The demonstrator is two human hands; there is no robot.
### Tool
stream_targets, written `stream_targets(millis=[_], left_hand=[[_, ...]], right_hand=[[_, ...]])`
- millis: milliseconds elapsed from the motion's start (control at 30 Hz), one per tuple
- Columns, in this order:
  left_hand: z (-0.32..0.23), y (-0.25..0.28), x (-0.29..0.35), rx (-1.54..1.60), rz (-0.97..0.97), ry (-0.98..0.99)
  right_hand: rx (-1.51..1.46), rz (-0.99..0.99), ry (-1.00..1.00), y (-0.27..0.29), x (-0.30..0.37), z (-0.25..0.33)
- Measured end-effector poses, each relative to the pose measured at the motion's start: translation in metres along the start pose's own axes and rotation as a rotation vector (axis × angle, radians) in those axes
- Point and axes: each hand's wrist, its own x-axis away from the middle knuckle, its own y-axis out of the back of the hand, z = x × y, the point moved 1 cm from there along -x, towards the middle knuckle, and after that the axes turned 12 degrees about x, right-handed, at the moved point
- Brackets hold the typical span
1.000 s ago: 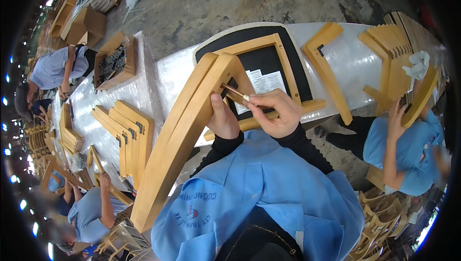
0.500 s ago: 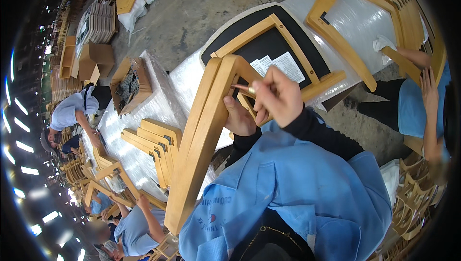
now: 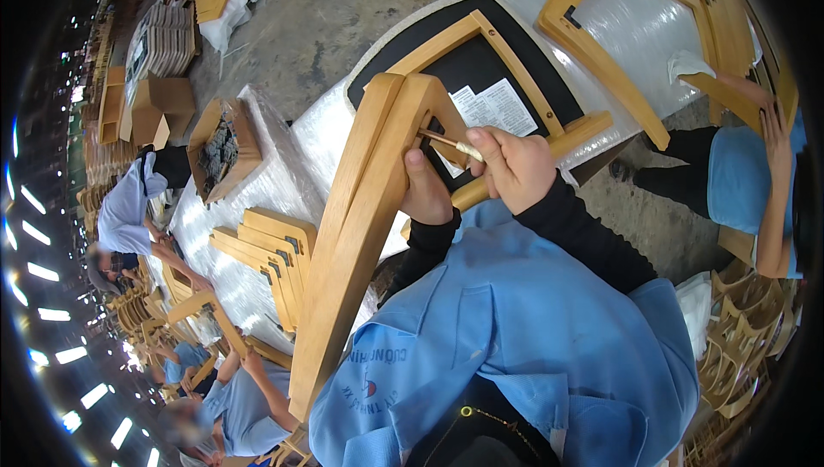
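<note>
Wooden frame [image 3: 360, 235] stands tilted at the picture's centre, leaning over the plastic-covered bench [image 3: 283, 175]. My left hand [image 3: 427, 192] is wrapped around its inner rail. At two o'clock from it, my right hand [image 3: 515, 166] pinches a thin stick [image 3: 446, 142], its tip touching the frame's upper corner.
</note>
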Motion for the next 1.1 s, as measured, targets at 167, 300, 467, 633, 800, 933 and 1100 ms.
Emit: stream_targets(millis=[167,300,467,633,800,933,1100], left_hand=[[-0.007,-0.009,0.002,-0.127,0.099,-0.042],[-0.009,-0.013,0.005,-0.124,0.102,-0.059],[-0.006,-0.007,0.008,-0.126,0.111,-0.064],[-0.01,-0.015,0.006,-0.094,0.082,-0.07],[-0.008,-0.013,0.007,-0.128,0.107,-0.117],[-0.012,-0.013,0.007,-0.138,0.069,-0.017],[-0.008,-0.01,0.007,-0.144,0.109,-0.108]], right_hand=[[-0.258,-0.08,-0.029,0.004,0.014,0.014],[-0.082,-0.298,0.27,-0.004,0.019,-0.003],[-0.103,0.155,-0.209,0.016,0.009,0.004],[0.154,-0.425,0.255,-0.001,0.017,-0.001],[-0.188,0.139,-0.223,0.02,0.012,0.002],[0.097,-0.15,0.106,0.01,0.024,0.001],[0.006,-0.086,-0.007,0.003,0.019,-0.004]])
